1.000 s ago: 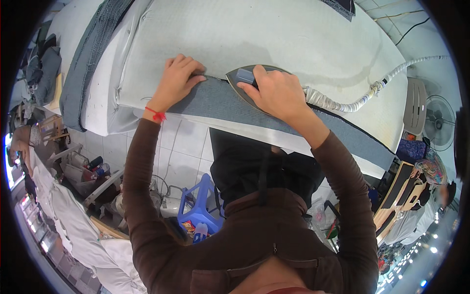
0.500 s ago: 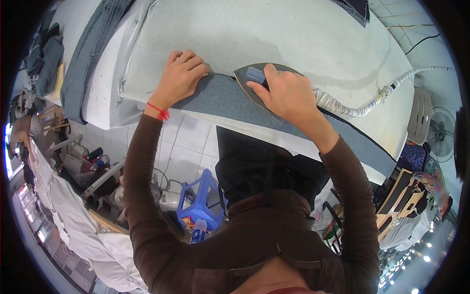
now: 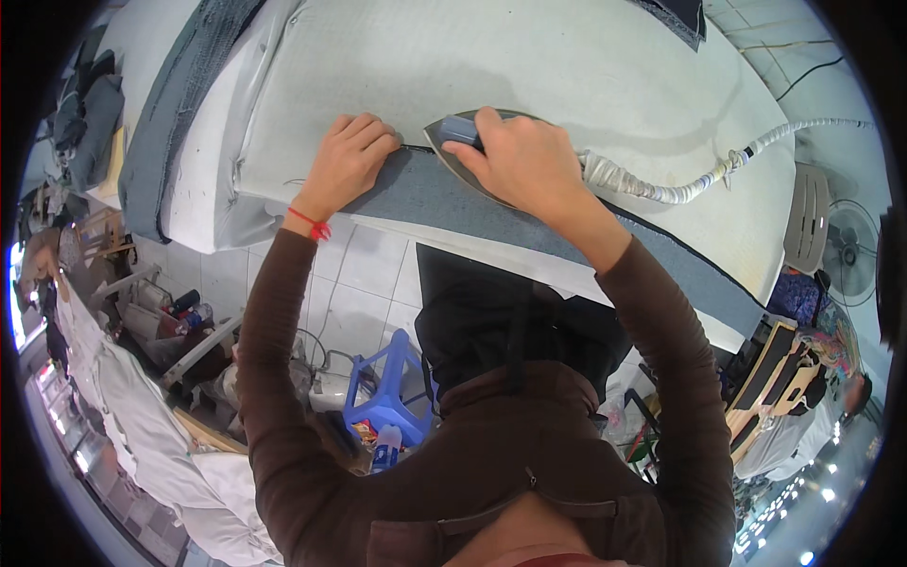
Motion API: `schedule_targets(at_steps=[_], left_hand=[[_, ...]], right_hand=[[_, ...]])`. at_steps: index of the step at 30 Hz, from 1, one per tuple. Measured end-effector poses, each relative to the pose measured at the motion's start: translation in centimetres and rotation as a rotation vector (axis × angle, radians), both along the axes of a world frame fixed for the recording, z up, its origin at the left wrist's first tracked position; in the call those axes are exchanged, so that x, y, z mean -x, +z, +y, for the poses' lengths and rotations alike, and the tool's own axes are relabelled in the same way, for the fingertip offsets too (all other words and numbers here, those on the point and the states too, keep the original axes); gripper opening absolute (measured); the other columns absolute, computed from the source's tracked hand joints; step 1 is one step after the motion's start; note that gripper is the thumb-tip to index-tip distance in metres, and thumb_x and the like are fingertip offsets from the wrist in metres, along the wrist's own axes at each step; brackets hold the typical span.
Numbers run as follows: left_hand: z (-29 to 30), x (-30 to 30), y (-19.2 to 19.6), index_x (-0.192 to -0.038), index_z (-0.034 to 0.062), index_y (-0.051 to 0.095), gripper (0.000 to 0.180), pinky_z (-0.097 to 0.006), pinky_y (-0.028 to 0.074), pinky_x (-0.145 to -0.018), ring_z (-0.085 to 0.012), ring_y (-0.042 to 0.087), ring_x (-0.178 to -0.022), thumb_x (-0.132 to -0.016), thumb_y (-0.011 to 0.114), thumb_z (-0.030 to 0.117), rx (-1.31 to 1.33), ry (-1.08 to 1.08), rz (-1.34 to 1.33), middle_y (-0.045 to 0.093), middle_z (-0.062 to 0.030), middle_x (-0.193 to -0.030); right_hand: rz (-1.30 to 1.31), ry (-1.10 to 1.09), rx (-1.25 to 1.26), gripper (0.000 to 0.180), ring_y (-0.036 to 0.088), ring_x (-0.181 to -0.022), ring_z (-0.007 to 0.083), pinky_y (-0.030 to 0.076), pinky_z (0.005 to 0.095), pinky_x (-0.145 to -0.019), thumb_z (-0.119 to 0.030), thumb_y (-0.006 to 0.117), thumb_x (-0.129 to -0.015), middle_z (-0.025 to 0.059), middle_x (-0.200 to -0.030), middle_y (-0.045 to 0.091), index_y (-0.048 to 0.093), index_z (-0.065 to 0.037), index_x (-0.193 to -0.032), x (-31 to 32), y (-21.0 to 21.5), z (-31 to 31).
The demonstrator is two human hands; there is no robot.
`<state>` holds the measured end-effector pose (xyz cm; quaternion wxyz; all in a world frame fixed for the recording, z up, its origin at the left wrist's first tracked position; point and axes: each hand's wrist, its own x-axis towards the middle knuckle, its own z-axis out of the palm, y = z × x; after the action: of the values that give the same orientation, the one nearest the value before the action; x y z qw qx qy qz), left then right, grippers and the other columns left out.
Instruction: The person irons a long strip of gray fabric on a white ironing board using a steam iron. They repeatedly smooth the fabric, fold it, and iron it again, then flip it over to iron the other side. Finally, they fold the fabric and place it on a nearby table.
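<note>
Cloth [image 3: 675, 255], a long blue-grey strip with a dark far edge, lies along the near edge of the white board [image 3: 406, 66], running from the left hand [image 3: 354, 156] toward the board's right end. A blue stool [image 3: 385, 402] stands on the tiled floor [image 3: 354, 269] below. A pale wrapped hose [image 3: 675, 194] trails rightward from the iron [image 3: 459, 130], which sits across the cloth's far edge, tip pointing left. The right hand [image 3: 529, 163] is closed firmly around the iron. The left hand, just apart from the iron's tip, is loosely curled; whether it pinches the cloth, I cannot tell. A red wristband [image 3: 312, 225] circles its wrist.
</note>
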<state>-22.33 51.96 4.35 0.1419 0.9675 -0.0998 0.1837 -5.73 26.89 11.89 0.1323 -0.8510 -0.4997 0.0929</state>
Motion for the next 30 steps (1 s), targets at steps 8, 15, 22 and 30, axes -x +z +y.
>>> schedule_targets(at_steps=[8, 15, 22, 30], left_hand=[[0.4, 0.7, -0.3, -0.114, 0.0147, 0.077, 0.027, -0.04, 0.049, -0.1, -0.0199, 0.066, -0.11, -0.089, 0.079, 0.006, -0.035, -0.038, 0.022, 0.071, 0.003, -0.11], [0.8, 0.5, -0.5, -0.118, 0.0141, 0.079, 0.035, -0.042, 0.052, -0.103, -0.0219, 0.068, -0.111, -0.084, 0.078, 0.005, -0.119, -0.099, -0.018, 0.073, 0.0018, -0.115], [1.2, 0.4, -1.4, -0.114, 0.0132, 0.081, 0.033, -0.041, 0.052, -0.1, -0.0219, 0.068, -0.11, -0.082, 0.08, 0.002, -0.063, -0.065, 0.006, 0.074, 0.0016, -0.112], [1.3, 0.5, -0.5, -0.113, 0.0135, 0.08, 0.023, -0.041, 0.048, -0.104, -0.0227, 0.067, -0.112, -0.091, 0.083, 0.007, 0.088, 0.024, 0.064, 0.073, 0.0006, -0.112]], right_hand=[[0.018, -0.006, -0.044, 0.055, 0.079, -0.072, 0.0446, 0.062, 0.0532, -0.067, -0.055, 0.073, -0.109, 0.0221, -0.077, 0.078, 0.074, -0.001, -0.102, -1.3, 0.7, -2.5], [0.003, 0.02, -0.044, 0.053, 0.077, -0.07, 0.0439, 0.061, 0.0514, -0.065, -0.054, 0.075, -0.108, 0.0199, -0.076, 0.077, 0.073, -0.002, -0.106, -0.8, 0.8, -2.8], [-0.034, 0.068, -0.044, 0.054, 0.077, -0.063, 0.0397, 0.063, 0.0506, -0.064, -0.057, 0.073, -0.108, 0.0174, -0.071, 0.077, 0.075, -0.003, -0.101, -0.2, 0.5, -1.4], [-0.071, 0.089, -0.026, 0.055, 0.077, -0.062, 0.0369, 0.062, 0.0474, -0.061, -0.059, 0.074, -0.106, 0.0155, -0.069, 0.076, 0.075, -0.004, -0.098, 0.0, 0.1, -0.2]])
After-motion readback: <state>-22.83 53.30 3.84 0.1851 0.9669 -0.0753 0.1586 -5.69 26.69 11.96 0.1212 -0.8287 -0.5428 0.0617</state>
